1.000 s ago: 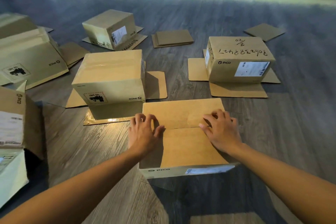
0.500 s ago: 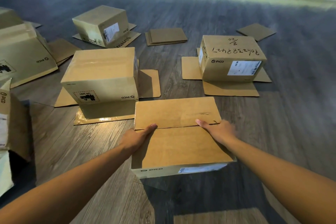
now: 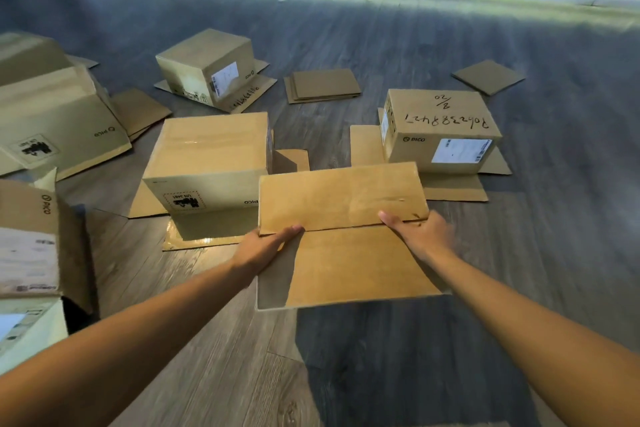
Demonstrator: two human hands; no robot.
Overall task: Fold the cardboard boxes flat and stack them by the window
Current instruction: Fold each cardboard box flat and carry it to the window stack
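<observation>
Since the earlier frames the near box (image 3: 349,239) has come up off the floor (image 3: 381,357): its front label face no longer shows, and the person now looks straight onto its top flaps. The hands have gone from pressing flat on the flaps to gripping the box's two sides. The left hand (image 3: 265,248) holds the left edge, thumb laid along the seam between the two flaps, fingers hidden behind the cardboard. The right hand (image 3: 420,236) clasps the right edge the same way, thumb on top at the seam.

Beyond it, three upright boxes stand on the floor with their bottom flaps splayed out: one just behind the held box on the left (image 3: 207,163), one on the right with handwritten digits on top (image 3: 440,128), and one farther back (image 3: 207,66). A small stack of flat cardboard sheets (image 3: 322,85) lies between them.
</observation>
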